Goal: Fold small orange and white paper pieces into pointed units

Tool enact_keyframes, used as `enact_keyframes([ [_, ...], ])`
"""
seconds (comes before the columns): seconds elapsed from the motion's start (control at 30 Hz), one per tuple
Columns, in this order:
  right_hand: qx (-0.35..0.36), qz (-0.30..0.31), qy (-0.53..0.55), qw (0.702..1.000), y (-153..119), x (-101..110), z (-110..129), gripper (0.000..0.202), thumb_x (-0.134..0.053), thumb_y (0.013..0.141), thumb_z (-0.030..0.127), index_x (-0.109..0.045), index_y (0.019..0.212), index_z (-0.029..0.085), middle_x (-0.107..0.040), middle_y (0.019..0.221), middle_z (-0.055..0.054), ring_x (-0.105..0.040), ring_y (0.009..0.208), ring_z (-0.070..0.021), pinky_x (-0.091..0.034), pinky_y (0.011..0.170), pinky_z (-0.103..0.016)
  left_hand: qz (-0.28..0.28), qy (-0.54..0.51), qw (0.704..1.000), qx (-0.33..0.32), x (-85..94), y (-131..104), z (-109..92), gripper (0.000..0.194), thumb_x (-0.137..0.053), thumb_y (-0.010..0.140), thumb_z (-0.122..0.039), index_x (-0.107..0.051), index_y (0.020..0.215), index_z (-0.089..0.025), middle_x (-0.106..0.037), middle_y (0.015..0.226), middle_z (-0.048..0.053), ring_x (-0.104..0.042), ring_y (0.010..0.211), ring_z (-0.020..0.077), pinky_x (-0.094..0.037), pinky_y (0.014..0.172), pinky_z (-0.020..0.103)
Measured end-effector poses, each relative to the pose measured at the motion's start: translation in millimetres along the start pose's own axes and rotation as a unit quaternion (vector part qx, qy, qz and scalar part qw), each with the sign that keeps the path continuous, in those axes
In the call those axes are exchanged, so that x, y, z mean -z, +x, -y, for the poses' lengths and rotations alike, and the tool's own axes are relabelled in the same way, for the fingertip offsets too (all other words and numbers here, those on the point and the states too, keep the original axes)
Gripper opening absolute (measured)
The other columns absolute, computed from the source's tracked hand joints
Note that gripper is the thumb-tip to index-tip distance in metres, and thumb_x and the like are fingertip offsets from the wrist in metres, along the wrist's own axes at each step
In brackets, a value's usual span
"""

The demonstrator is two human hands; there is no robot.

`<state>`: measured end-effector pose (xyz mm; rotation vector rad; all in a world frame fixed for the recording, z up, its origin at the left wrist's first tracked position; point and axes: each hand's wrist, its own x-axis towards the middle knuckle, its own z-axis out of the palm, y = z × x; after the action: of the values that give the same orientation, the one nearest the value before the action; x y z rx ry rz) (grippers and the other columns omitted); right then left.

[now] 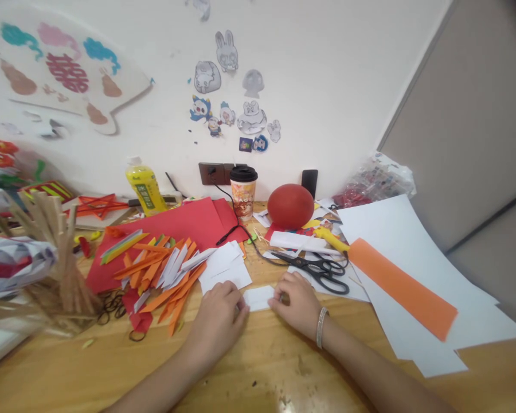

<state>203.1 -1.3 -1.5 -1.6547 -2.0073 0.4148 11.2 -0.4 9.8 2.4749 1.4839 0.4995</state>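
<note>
A small white slip of paper (259,298) lies on the wooden table between my two hands. My left hand (223,310) has its fingers curled on the slip's left end. At the opposite end, the thumb and fingertips of my right hand (294,303) pinch the paper; a bracelet circles that wrist. Just beyond my left hand rests a stack of white paper pieces (226,267). To its left is a heap of folded orange and white paper strips (167,269). Black-handled scissors (322,269) lie behind my right hand.
Large white sheets (395,269) with an orange strip (404,289) spread on the right. Toward the wall stand a lidded cup (243,198), a red balloon (290,206) and a yellow drink bottle (144,186). Red paper (176,226) and a bundle of wooden sticks (64,258) are leftward.
</note>
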Motion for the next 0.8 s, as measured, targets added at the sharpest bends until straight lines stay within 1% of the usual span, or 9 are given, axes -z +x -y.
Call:
enact_keyframes([
  [0.07,-0.012,-0.01,-0.006,1.0,0,-1,0,0.018,-0.069,0.068,0.021,-0.054,0.058,0.017,-0.055,0.073,0.001,-0.047,0.077,-0.0166,-0.031,0.069,-0.027,-0.019,0.022,0.999,-0.017,-1.3,-1,-1,0.009,-0.051,0.082,-0.014,-0.059,0.079,-0.017,-0.055,0.085,0.005,-0.051,0.082,0.0216,-0.041,0.072,0.035],
  [0.13,-0.018,-0.014,-0.008,1.0,0,-3,0,0.02,-0.07,0.067,0.022,-0.053,0.057,0.017,-0.055,0.072,0.001,-0.047,0.077,-0.0164,-0.03,0.068,-0.027,-0.039,0.063,0.995,-0.072,-3.2,-2,-1,0.014,-0.05,0.083,-0.013,-0.061,0.089,-0.02,-0.055,0.096,0.006,-0.05,0.088,0.0221,-0.041,0.074,0.036],
  [0.2,-0.018,-0.015,-0.007,1.0,0,-3,-1,0.02,-0.069,0.068,0.023,-0.053,0.057,0.017,-0.055,0.072,0.001,-0.046,0.077,-0.0162,-0.029,0.068,-0.026,-0.048,0.116,0.982,-0.139,-3.9,-4,-2,0.02,-0.049,0.086,-0.015,-0.063,0.097,-0.024,-0.055,0.104,0.007,-0.048,0.092,0.023,-0.04,0.076,0.037],
  [0.27,-0.02,-0.013,-0.004,1.0,0,-2,-2,0.02,-0.069,0.068,0.023,-0.053,0.058,0.017,-0.055,0.072,0.001,-0.046,0.077,-0.0159,-0.028,0.068,-0.026,-0.045,0.162,0.97,-0.173,-1.8,-8,-4,0.02,-0.049,0.088,-0.017,-0.064,0.099,-0.025,-0.057,0.105,0.007,-0.047,0.094,0.0236,-0.039,0.076,0.037],
  [0.37,-0.027,-0.009,-0.002,1.0,0,-1,-2,0.019,-0.07,0.068,0.023,-0.054,0.058,0.017,-0.055,0.072,0.002,-0.047,0.077,-0.0156,-0.028,0.069,-0.026,-0.021,0.2,0.967,-0.156,5.9,-14,-4,0.019,-0.05,0.088,-0.017,-0.065,0.097,-0.024,-0.059,0.101,0.006,-0.047,0.09,0.0233,-0.038,0.075,0.037],
  [0.47,-0.032,-0.006,-0.001,0.999,0,1,-1,0.019,-0.07,0.067,0.022,-0.054,0.059,0.017,-0.055,0.072,0.002,-0.047,0.077,-0.0157,-0.029,0.069,-0.026,0.008,0.209,0.968,-0.137,13.1,-17,-2,0.019,-0.052,0.086,-0.017,-0.065,0.096,-0.026,-0.06,0.096,0.004,-0.048,0.086,0.023,-0.037,0.074,0.037],
  [0.63,-0.016,0.007,0.001,1.0,2,3,-5,0.015,-0.069,0.068,0.021,-0.056,0.062,0.018,-0.055,0.075,0.001,-0.047,0.079,-0.017,-0.032,0.071,-0.029,0.033,0.218,0.965,-0.141,15.6,-17,2,0.024,-0.052,0.083,-0.012,-0.065,0.099,-0.025,-0.061,0.09,0.005,-0.049,0.083,0.0254,-0.037,0.071,0.039],
  [0.73,0.02,0.012,0.016,1.0,0,5,-9,0.008,-0.066,0.07,0.015,-0.06,0.072,0.019,-0.056,0.081,-0.001,-0.047,0.083,-0.0181,-0.034,0.074,-0.031,0.016,0.211,0.967,-0.144,15.9,-17,1,0.024,-0.05,0.084,-0.013,-0.066,0.098,-0.023,-0.061,0.088,0.007,-0.05,0.082,0.0268,-0.038,0.069,0.04],
  [0.8,0.075,0.002,0.015,0.997,-3,8,-10,0.009,-0.062,0.072,0.012,-0.062,0.078,0.019,-0.056,0.085,-0.002,-0.047,0.084,-0.0187,-0.035,0.074,-0.031,0.005,0.204,0.969,-0.137,16.2,-17,-1,0.022,-0.048,0.084,-0.014,-0.066,0.095,-0.022,-0.061,0.088,0.008,-0.05,0.082,0.0274,-0.039,0.068,0.041],
])
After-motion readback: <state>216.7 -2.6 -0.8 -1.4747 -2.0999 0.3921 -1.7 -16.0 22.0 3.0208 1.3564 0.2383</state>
